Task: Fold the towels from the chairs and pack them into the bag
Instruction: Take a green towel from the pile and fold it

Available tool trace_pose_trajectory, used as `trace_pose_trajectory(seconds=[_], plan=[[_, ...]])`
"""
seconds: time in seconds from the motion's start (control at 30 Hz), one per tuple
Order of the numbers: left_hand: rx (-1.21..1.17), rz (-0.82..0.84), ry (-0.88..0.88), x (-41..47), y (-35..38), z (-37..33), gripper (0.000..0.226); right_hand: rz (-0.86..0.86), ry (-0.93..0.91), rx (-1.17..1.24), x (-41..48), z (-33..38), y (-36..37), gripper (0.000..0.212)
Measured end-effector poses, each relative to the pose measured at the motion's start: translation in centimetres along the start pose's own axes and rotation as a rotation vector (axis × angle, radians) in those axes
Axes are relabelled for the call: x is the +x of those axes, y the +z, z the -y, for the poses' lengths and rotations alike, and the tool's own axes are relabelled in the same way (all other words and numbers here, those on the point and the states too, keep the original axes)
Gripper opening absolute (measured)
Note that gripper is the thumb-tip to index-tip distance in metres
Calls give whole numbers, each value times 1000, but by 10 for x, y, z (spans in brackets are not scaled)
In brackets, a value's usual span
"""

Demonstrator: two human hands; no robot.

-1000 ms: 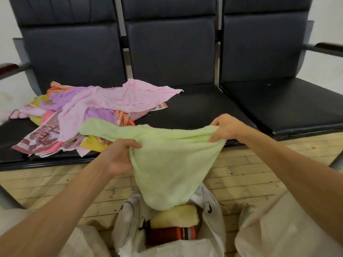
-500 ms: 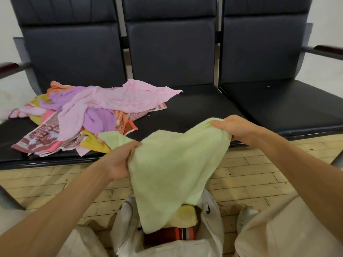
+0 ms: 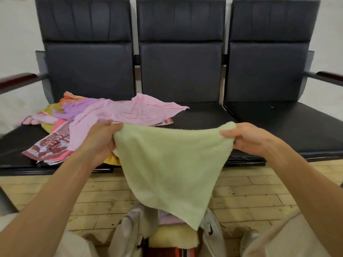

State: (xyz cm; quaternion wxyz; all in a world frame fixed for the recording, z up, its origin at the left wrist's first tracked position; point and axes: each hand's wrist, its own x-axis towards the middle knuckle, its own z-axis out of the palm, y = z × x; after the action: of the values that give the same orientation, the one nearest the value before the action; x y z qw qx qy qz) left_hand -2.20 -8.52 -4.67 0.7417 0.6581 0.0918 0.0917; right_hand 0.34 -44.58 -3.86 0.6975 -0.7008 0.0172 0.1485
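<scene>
Chairs [image 3: 178, 75] fill more of the view now, the black row showing right up its backrests. Green towel [image 3: 170, 164], bunched a moment ago, is pulled wide and flat: left hand [image 3: 100, 141] and right hand [image 3: 248, 139] have moved well apart, each pinching a top corner, and its point hangs over the open white bag [image 3: 128, 236] on the floor. Towel pile [image 3: 115, 114] sprawls to the left seat's front edge, partly behind the left hand. Yellow folded towel [image 3: 172, 238] sits in the bag, half hidden by that point.
</scene>
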Motion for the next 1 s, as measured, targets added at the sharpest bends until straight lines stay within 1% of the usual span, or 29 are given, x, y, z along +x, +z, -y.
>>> trace_pose_trajectory(seconds=[0.03,0.1,0.2,0.23,0.27,0.3,0.33,0.37,0.4,0.43,0.5,0.57,0.63,0.67,0.77,0.8,0.83,0.9,0.93,1.0], plan=[[21,-24,27,2,-4,-1,13,34,-8,-76,0,-1,-2,27],[46,10,60,4,-8,-3,21,23,-18,-243,2,-5,-5,26],[63,60,64,3,-10,-5,23,-143,-76,-555,5,-10,-3,13],[63,50,59,2,-9,-5,22,-218,-105,-609,6,-10,-3,9],[60,28,54,1,-8,-4,20,-292,-140,-612,6,-9,-2,10],[58,-2,51,1,-8,-3,18,-355,-172,-563,7,-10,-3,15],[57,-37,50,1,-8,0,16,-407,-191,-466,8,-10,-4,25],[56,-75,55,2,-8,2,15,-444,-201,-344,9,-10,-5,35],[47,-113,63,2,-8,3,14,-463,-211,-223,9,-10,-5,37],[32,-145,71,2,-7,5,14,-461,-219,-126,7,-9,-4,33],[5,-164,73,4,-5,6,14,-418,-238,-6,4,-8,-2,22],[3,-121,54,7,-4,7,13,-377,-279,-9,2,-6,0,20],[63,-81,68,9,-4,8,13,-334,-320,-112,1,-5,-2,17],[126,-88,101,10,-4,10,13,-312,-330,-210,2,-5,-4,17],[523,-180,322,8,-4,12,8,-278,-319,-575,6,-8,-8,37],[562,-203,352,6,-1,12,6,-295,-317,-691,7,-10,-7,40],[498,-199,326,4,0,13,4,-327,-330,-800,7,-12,-6,38],[182,-142,150,-2,2,10,8,-382,-389,-942,4,-15,-5,24],[49,-98,64,-6,2,7,8,-388,-420,-961,2,-14,-5,17],[-54,-23,-27,-9,2,-2,5,-401,-467,-946,-5,-6,-5,12]])
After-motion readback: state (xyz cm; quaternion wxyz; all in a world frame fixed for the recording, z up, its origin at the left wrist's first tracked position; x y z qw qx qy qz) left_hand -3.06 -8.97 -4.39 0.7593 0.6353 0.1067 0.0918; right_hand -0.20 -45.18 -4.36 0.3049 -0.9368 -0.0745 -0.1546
